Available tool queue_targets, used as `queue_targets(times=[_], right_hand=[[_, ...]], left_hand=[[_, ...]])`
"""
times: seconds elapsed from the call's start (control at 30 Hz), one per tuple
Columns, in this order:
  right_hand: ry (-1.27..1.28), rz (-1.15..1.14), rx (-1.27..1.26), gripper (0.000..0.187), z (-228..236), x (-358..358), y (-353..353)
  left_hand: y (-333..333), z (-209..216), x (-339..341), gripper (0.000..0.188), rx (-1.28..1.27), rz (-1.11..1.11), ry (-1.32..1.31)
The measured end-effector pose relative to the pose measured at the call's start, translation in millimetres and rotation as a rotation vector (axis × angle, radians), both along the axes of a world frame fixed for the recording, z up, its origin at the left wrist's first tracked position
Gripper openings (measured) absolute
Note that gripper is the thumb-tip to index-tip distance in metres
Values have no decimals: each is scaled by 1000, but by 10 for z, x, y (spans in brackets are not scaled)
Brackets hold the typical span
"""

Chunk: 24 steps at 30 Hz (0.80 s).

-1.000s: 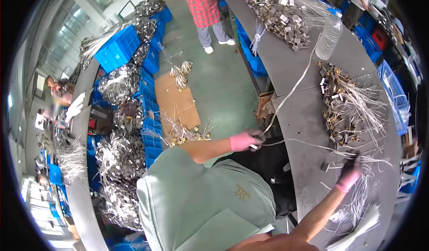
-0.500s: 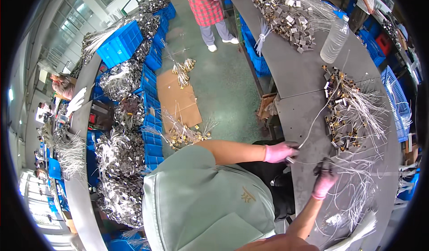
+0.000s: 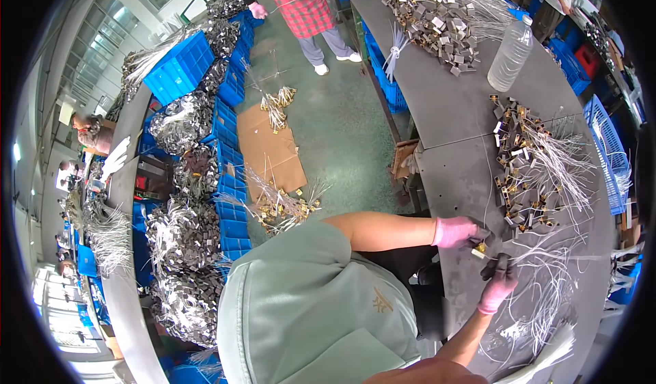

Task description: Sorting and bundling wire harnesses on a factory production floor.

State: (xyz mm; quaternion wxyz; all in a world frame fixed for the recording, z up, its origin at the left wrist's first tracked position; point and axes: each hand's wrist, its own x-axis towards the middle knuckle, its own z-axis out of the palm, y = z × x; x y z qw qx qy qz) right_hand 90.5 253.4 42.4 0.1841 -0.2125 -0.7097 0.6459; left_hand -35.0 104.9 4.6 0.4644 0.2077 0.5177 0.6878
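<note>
My left hand, in a pink glove with dark fingertips, pinches a small metal-cased part with a white and brass-coloured end, low over the grey table. A thin white wire runs up the table near that hand. Close by, my right hand, gloved the same way, has its fingers bent together. Whatever lies in them is too small to make out. Beyond both hands sits a heap of similar parts with white leads. Loose white wires spread beside my right hand.
A clear plastic bottle stands farther up the table, near a bigger heap of metal parts. Blue baskets flank the table. Behind me, blue crates hold parts, and cardboard covers some floor. A co-worker in a checked apron stands ahead.
My left hand has moved right and now shows the small part at its fingertips. My right hand has shifted slightly down. The co-worker's arm has swung out to the left.
</note>
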Motion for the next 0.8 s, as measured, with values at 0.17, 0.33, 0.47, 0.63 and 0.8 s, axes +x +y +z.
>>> queue_targets(times=[0.17,0.33,0.47,0.63,0.8], right_hand=[[-264,-91,89,29,-276,-134,418],[-266,-195,221,31,-205,50,1017],[-182,-185,334,35,-218,484,1200],[-268,-119,615,37,-1276,1039,1439],[-241,-438,-68,44,-252,456,874]], left_hand=[[97,-288,-188,21,164,93,864],[-205,-468,-316,20,33,59,1324],[-918,-149,-159,27,-195,169,207],[-1434,15,5,29,-355,-71,491],[-1406,-31,188,33,-122,-304,502]])
